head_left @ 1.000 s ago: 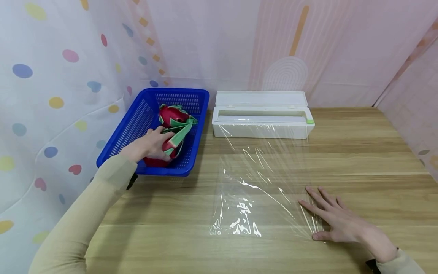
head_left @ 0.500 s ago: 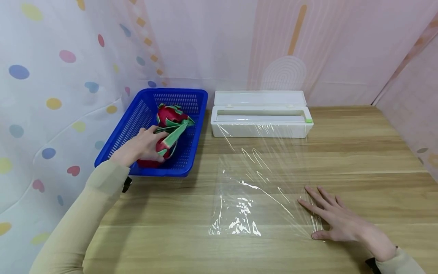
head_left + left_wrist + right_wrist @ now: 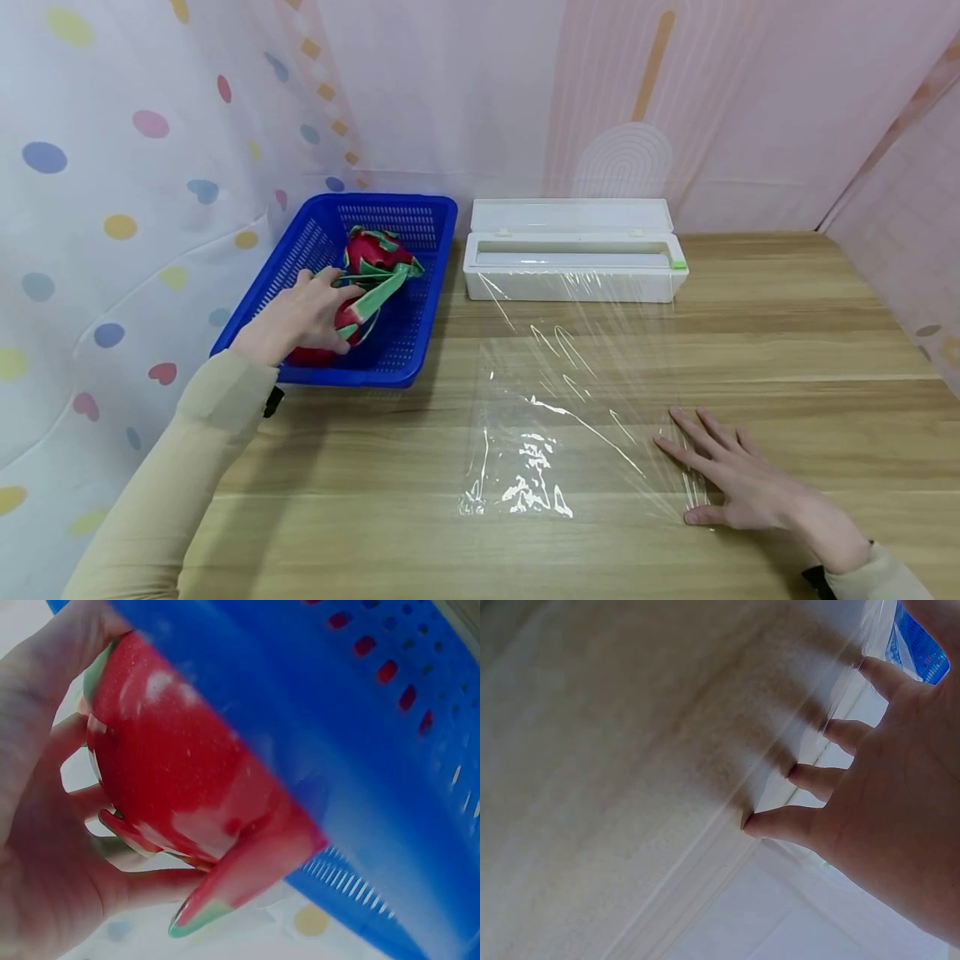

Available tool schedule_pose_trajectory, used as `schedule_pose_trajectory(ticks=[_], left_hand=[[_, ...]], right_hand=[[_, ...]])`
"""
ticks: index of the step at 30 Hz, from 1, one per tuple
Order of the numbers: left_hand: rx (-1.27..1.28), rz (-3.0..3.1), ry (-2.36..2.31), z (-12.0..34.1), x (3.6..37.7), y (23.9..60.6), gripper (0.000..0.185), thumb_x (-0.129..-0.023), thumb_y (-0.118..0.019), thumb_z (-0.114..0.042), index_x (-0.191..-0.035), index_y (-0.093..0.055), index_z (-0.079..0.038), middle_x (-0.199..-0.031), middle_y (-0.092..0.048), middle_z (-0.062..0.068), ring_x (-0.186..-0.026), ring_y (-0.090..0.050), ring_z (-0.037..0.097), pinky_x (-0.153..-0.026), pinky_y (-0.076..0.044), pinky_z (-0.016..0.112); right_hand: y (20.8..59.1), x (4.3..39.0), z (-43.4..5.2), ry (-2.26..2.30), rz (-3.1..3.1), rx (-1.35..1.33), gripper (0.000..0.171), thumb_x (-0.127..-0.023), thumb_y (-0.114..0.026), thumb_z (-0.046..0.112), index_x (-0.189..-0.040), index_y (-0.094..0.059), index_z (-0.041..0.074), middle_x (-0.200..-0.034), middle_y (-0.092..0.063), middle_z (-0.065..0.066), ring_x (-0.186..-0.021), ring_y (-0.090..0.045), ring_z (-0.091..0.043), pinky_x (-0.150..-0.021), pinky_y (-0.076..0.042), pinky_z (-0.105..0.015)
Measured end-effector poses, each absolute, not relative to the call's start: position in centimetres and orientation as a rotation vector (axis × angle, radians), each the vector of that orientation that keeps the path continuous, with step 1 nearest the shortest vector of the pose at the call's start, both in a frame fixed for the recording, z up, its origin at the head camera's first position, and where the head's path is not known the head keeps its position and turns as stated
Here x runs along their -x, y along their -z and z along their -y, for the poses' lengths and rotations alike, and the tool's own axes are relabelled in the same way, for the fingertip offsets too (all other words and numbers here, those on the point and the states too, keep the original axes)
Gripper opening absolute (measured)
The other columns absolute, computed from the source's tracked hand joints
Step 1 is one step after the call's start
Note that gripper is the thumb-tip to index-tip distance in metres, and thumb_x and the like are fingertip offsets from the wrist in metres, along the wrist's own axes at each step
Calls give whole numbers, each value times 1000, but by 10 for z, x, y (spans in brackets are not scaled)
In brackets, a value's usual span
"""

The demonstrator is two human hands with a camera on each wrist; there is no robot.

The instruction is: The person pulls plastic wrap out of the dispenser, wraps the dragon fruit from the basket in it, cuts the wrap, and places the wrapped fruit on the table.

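My left hand [image 3: 296, 321] reaches into the blue basket [image 3: 435, 292] and grips a red dragon fruit [image 3: 172, 750] with green-tipped scales. In the left wrist view the fingers and thumb curl round its side, and the basket's rim hides part of it. Another dragon fruit [image 3: 372, 250] lies behind it in the basket. To the right, a sheet of clear cling film [image 3: 555, 417] stretches over the wooden table. My right hand [image 3: 742, 487] presses the film's near right corner, its fingers spread; the right wrist view shows the fingertips [image 3: 754, 821] against the tabletop.
At the back stands a white cling film dispenser [image 3: 576, 287] with its lid [image 3: 573, 215] raised and the film running out over its front. A green tab [image 3: 679, 265] sits at its right end. Patterned curtains [image 3: 480, 100] hang behind and at both sides.
My left hand has shifted left inside the basket, and the gripped dragon fruit has moved left with it. My right hand and the film have stayed where they were.
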State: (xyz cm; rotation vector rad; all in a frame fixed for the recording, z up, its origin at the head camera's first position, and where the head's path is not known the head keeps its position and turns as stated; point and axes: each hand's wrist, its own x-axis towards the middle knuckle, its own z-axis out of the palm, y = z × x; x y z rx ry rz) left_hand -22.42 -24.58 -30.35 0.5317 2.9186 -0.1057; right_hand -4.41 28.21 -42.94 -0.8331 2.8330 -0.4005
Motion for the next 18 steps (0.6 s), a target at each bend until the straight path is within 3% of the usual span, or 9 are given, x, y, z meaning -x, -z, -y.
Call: schedule_pose_trajectory(ticks=[12, 18], left_hand=[[-507, -2968, 274, 240, 214, 288, 81, -63, -86, -31, -133, -53, -9, -141, -35, 32, -118, -33, 62, -76, -43, 76], [-522, -2994, 345, 236, 208, 283, 80, -62, -87, -32, -132, -54, -10, -139, -37, 32, -119, -34, 63, -75, -42, 77]], right_hand=[[430, 44, -282, 410, -2822, 822, 86, -76, -65, 59, -149, -30, 30, -162, -3, 1, -149, 0, -30, -93, -28, -77], [431, 44, -282, 411, -2833, 836, 86, -76, -66, 59, -149, -30, 30, -162, -2, 1, -150, 5, -25, -92, -29, -76]])
